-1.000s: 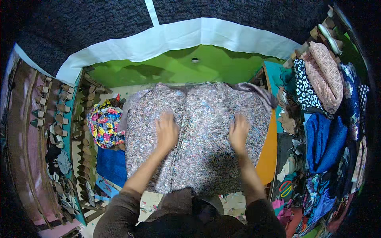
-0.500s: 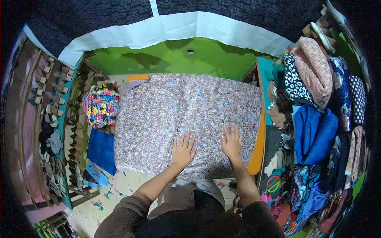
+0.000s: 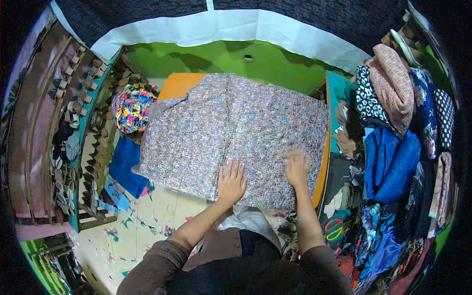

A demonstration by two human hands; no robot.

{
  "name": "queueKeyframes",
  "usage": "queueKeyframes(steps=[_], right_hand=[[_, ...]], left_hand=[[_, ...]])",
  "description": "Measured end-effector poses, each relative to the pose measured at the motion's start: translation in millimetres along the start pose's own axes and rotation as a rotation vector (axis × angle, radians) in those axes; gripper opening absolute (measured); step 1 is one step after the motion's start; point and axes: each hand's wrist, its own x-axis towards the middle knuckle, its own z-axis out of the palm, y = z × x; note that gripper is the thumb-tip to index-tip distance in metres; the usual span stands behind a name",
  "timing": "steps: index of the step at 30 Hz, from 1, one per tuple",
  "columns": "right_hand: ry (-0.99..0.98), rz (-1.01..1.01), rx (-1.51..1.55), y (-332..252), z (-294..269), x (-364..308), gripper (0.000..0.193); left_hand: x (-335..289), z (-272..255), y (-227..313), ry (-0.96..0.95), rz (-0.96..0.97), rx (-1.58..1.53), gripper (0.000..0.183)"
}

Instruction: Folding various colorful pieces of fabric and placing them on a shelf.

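A large sheet of grey fabric [image 3: 196, 132] with multicoloured flecks is spread over an orange-topped table [image 3: 179, 84] and hangs past its left and near sides. My left hand [image 3: 232, 182] lies flat on the fabric near its front edge, fingers stretched and slightly apart. Further right, my right hand [image 3: 297, 167] is also on or just above the fabric, its fingers extended but smeared by motion. Neither hand holds anything. A faint fold line runs from far to near through the fabric.
Scissors with red and yellow handles [image 3: 334, 229] lie on the right, below folded cloths such as a blue one [image 3: 391, 167]. At left are a floral bundle [image 3: 132, 109], blue cloth [image 3: 127, 164] and a rack of shoe-shaped pieces [image 3: 96, 162]. Scraps litter the floor [image 3: 147, 226].
My right hand has slid slightly right and away, while the left stays flat. The fabric's far left corner has shifted, baring more of the orange tabletop. The whole view has tilted a little.
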Motion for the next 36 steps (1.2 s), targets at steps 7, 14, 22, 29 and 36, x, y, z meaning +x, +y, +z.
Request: queueKeyframes(steps=[7,14,22,29,36], right_hand=[[0.215,0.337,0.051,-53.9,6.5,-7.6,0.046],[-0.085,0.019,0.133,-22.3,-6.9,-24.1,0.047],[0.09,0.06,0.097,-7.0,-23.0,-37.8,0.048],[0.011,0.09,0.144,-11.9,-41.7,-60.6,0.049],[0.035,0.189,0.11,-4.1,-27.5,-69.2,0.03]], left_hand=[[-5.1,-0.9,-3.8,-0.031,-0.08,-0.265,0.049],[-0.4,-31.2,-84.2,-0.103,0.055,0.113,0.05],[-0.4,-73.0,-174.4,-0.152,0.051,0.068,0.058],[0.6,-79.2,-196.4,-0.199,0.145,0.07,0.056],[0.5,-71.7,-190.6,-0.037,0.147,-0.02,0.023]])
